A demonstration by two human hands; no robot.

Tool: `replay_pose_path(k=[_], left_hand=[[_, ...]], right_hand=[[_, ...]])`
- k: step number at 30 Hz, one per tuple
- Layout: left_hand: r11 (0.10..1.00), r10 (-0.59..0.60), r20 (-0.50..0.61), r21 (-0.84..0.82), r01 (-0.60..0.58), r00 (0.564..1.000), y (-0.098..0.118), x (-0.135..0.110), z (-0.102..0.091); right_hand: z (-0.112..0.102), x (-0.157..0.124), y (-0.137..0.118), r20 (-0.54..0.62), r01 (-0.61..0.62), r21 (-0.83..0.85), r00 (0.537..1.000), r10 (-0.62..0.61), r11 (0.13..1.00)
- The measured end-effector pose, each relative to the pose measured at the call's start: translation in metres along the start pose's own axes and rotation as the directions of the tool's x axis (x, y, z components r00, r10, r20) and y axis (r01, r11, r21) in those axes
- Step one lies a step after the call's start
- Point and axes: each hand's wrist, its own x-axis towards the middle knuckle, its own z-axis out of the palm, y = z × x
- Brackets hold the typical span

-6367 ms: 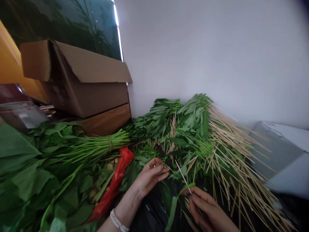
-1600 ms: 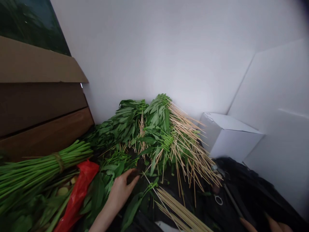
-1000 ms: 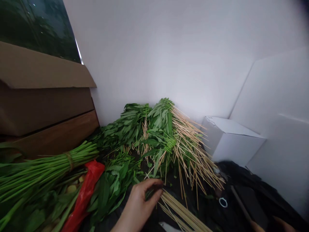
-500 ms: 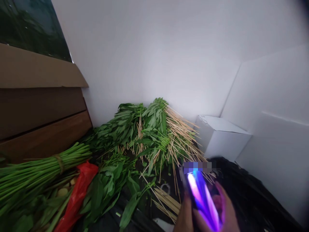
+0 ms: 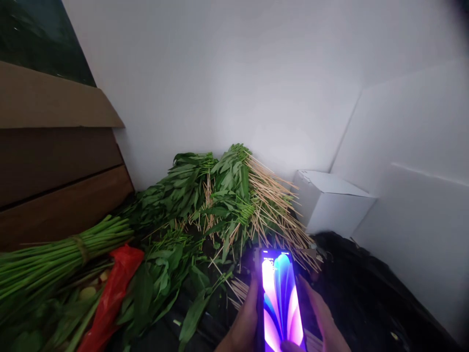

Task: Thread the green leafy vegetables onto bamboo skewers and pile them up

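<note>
A smartphone with a lit purple and blue screen is held upright at the bottom centre. My left hand cups its left edge and my right hand wraps its right edge, a thumb resting at the screen's lower end. Behind the phone lies a heap of leafy greens threaded on bamboo skewers. A loose bundle of bare skewers lies just left of the phone on the black sheet.
A tied bunch of green stalks and a red plastic bag lie at the left. Cardboard box stands at the far left. A white box sits against the white wall at the right.
My left hand left the leaves and skewers and came to the phone. My right hand brought the lit phone up from the lower right to the centre, and both hands hold it now.
</note>
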Motion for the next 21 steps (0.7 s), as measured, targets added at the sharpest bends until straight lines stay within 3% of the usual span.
replay_pose_path(k=[5, 10, 16, 21], left_hand=[[1.000, 0.026, 0.014, -0.017, -0.025, 1.000, -0.005, -0.001, -0.015], [0.997, 0.064, -0.050, -0.029, -0.065, 0.997, -0.008, 0.000, -0.019], [0.998, 0.046, -0.118, -0.032, -0.050, 0.992, 0.003, -0.003, -0.008], [0.999, 0.003, -0.207, -0.051, -0.014, 0.978, 0.008, -0.006, -0.009]], right_hand=[[0.012, 0.024, -0.020, 0.096, -0.168, 0.082, 0.983, 0.160, 0.982], [0.008, 0.049, -0.049, 0.071, -0.339, 0.362, 0.939, 0.336, 0.868], [0.010, 0.031, -0.045, 0.201, -0.368, 0.394, 0.929, 0.312, 0.842], [0.021, 0.023, -0.042, 0.192, -0.368, 0.291, 0.927, 0.323, 0.883]])
